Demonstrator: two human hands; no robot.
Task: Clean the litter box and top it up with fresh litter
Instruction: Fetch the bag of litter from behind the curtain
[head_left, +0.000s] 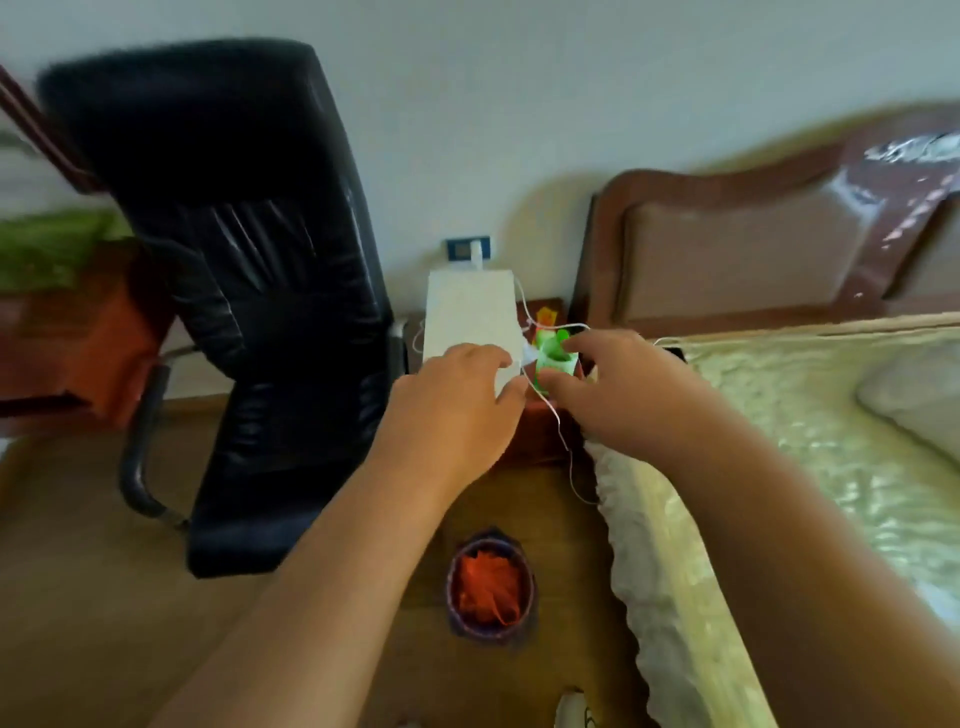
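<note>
No litter box or litter shows in this view. Both my arms reach forward to a low bedside table (540, 441). My left hand (452, 405) rests with relaxed fingers on the near right corner of a white box (467, 312) standing on that table. My right hand (623, 384) has its thumb and fingers around a small green and white packet (556, 361) just right of the box. A thin white cable (563, 447) runs between my hands and hangs down the table's front. The picture is blurred.
A black office chair (249, 291) stands close on the left. A bed with a pale quilted cover (810, 467) and brown headboard (753, 244) fills the right. A small bin lined with an orange bag (491, 587) sits on the wooden floor below my arms.
</note>
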